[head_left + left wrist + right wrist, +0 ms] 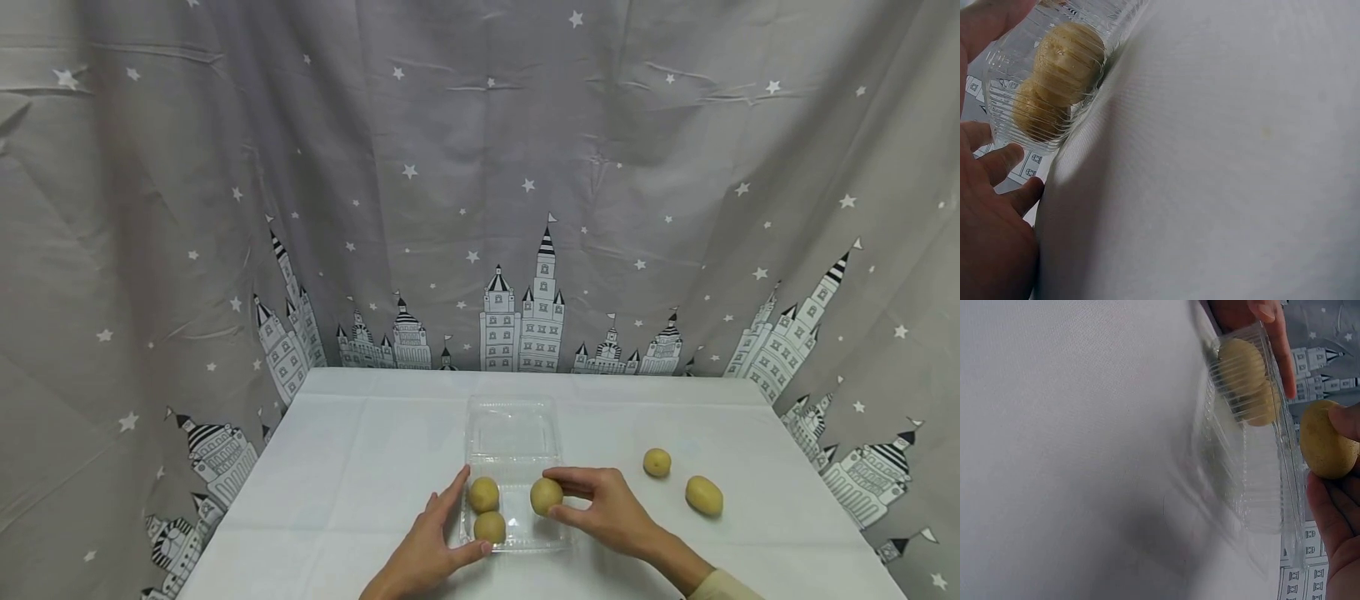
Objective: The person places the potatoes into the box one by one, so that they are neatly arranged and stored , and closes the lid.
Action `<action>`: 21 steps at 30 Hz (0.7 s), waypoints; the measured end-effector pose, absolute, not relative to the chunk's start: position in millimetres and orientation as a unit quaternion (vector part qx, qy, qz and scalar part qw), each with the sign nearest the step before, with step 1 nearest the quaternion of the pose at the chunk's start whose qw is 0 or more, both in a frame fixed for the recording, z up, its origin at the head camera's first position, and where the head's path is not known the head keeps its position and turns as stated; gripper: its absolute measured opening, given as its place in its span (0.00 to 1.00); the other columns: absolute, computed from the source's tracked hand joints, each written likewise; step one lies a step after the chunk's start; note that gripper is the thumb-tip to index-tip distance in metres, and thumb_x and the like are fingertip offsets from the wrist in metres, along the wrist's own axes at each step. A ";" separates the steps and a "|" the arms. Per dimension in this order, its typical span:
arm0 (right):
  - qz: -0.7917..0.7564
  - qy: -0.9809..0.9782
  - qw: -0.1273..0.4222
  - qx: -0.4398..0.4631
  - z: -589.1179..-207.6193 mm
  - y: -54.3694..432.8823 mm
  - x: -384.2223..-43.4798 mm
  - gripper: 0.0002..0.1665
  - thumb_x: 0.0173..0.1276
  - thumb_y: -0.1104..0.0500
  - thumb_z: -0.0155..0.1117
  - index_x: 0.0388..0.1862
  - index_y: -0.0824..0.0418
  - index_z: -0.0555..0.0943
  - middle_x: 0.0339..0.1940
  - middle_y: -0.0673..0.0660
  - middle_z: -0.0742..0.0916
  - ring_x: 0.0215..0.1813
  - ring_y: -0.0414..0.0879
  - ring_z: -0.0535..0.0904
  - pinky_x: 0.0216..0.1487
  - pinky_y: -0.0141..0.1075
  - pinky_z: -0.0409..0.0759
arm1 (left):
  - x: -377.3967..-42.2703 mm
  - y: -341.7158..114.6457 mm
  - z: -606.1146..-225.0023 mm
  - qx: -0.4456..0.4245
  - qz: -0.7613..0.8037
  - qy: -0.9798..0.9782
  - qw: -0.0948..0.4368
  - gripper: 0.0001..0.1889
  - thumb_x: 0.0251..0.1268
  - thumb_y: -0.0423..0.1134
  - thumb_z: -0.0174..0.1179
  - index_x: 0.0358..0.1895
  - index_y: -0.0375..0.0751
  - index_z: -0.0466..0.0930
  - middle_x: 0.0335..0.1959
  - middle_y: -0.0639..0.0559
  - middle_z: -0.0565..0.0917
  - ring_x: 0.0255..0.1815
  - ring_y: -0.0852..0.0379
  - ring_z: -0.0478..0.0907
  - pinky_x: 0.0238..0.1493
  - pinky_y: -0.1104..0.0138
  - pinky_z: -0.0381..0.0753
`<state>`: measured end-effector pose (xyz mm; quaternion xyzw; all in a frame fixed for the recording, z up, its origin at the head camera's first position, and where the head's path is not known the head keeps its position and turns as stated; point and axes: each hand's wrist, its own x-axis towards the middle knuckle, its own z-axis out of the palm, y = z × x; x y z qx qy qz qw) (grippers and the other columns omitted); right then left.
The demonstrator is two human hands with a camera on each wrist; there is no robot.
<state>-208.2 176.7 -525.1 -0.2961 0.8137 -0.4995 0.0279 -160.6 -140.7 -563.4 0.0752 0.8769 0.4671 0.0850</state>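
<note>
A clear plastic clamshell box lies on the table with its lid folded back. Two potatoes sit in its left half, a rear potato and a front potato; both show through the ribbed wall in the left wrist view. My left hand rests at the box's left side, fingers extended along the edge and thumb by the front rim. Over the right half of the box, my right hand pinches a potato between thumb and fingers. The right wrist view puts this potato above the rim.
To the right of the box lie a small round potato and a longer oval potato. A white cloth covers the table. Behind it hangs a grey curtain printed with stars and castles.
</note>
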 end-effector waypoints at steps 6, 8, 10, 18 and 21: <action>-0.484 0.815 0.040 -0.316 -528.5 170.1 -210.3 0.29 0.71 0.57 0.80 0.66 0.69 0.86 0.62 0.59 0.92 0.61 0.48 0.92 0.64 0.35 0.88 | -160.7 -141.9 -564.2 0.078 0.467 0.877 0.086 0.58 0.62 0.63 0.78 0.91 0.65 0.52 0.90 0.40 0.60 0.83 0.07 0.46 0.72 0.12 0.49; -0.482 0.814 0.044 -0.321 -530.4 168.2 -211.0 0.29 0.72 0.57 0.80 0.66 0.69 0.86 0.62 0.59 0.92 0.61 0.47 0.92 0.64 0.33 0.88 | -161.2 -142.1 -564.6 0.079 0.468 0.876 0.086 0.58 0.62 0.63 0.78 0.91 0.65 0.52 0.90 0.40 0.60 0.83 0.07 0.45 0.72 0.12 0.49; -0.481 0.812 0.046 -0.328 -532.2 166.1 -211.3 0.29 0.72 0.57 0.80 0.66 0.69 0.86 0.62 0.59 0.92 0.61 0.46 0.92 0.64 0.33 0.88 | -161.4 -142.1 -565.1 0.079 0.467 0.877 0.086 0.58 0.62 0.64 0.78 0.91 0.65 0.52 0.90 0.40 0.60 0.83 0.07 0.45 0.72 0.12 0.49; -0.470 0.806 0.050 -0.356 -533.3 158.9 -211.8 0.28 0.72 0.58 0.79 0.66 0.70 0.85 0.62 0.61 0.92 0.61 0.46 0.92 0.65 0.36 0.88 | -161.2 -142.2 -565.8 0.082 0.466 0.877 0.081 0.58 0.62 0.64 0.78 0.91 0.63 0.52 0.90 0.40 0.61 0.83 0.08 0.46 0.73 0.13 0.49; -0.460 0.805 0.048 -0.372 -532.8 156.6 -211.6 0.27 0.72 0.59 0.79 0.66 0.70 0.86 0.61 0.60 0.93 0.61 0.46 0.92 0.65 0.37 0.88 | -161.4 -142.1 -566.0 0.082 0.465 0.878 0.083 0.58 0.62 0.64 0.78 0.91 0.65 0.52 0.90 0.40 0.61 0.83 0.07 0.46 0.72 0.13 0.50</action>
